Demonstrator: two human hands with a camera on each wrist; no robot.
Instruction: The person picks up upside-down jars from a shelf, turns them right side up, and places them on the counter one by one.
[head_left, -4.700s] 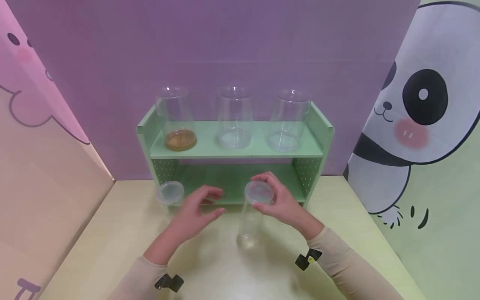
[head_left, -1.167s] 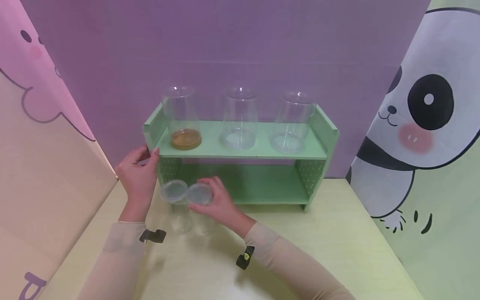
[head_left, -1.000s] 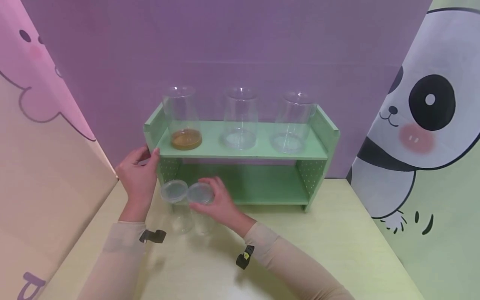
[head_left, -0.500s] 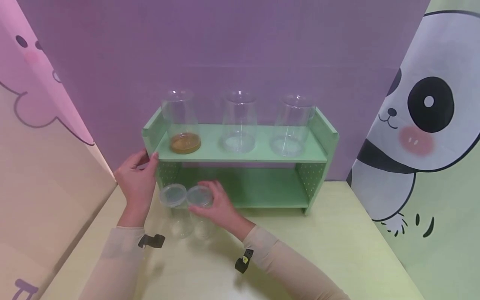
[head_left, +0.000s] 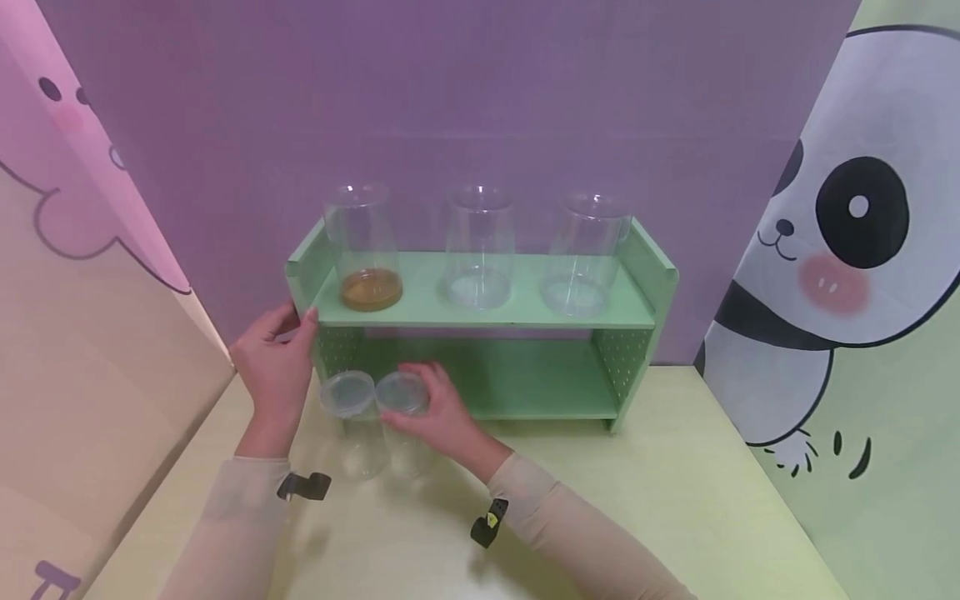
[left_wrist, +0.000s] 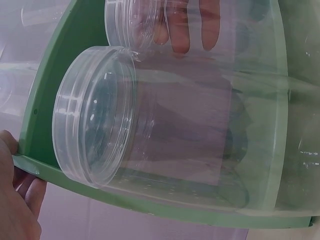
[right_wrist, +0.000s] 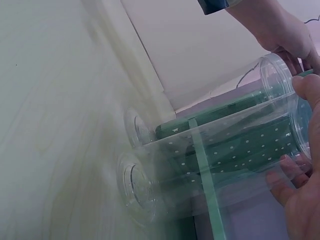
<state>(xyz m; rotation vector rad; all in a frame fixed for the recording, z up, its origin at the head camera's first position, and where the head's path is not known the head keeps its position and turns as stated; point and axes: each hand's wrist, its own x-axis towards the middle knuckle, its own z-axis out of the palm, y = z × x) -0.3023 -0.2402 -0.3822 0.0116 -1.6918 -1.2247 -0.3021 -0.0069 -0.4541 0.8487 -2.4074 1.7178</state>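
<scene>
In the head view my left hand (head_left: pixel 272 362) grips the left side panel of a green two-tier shelf (head_left: pixel 480 313), thumb in front and fingers behind. My right hand (head_left: pixel 446 417) holds a clear lidded jar (head_left: pixel 408 460) round its top, thumb on the near side. That jar stands upright on the table, right beside a second clear lidded jar (head_left: pixel 348 394); their lids touch or nearly touch. From the left wrist view, the second jar's lid (left_wrist: pixel 92 117) is close up, the right fingers (left_wrist: pixel 179 30) showing beyond. Both jar bases (right_wrist: pixel 137 190) rest on the table in the right wrist view.
Three tall clear containers stand on the upper tier: the left container (head_left: pixel 371 289) has a brown base or layer, while the middle container (head_left: pixel 478 287) and right container (head_left: pixel 576 293) look colourless. A purple wall (head_left: pixel 480 83) rises behind the shelf, with printed side walls either side.
Since the earliest frame, my right hand has brought its jar left beside the other one, and my left hand has moved to the shelf's side panel. Over the last second both hands stay put.
</scene>
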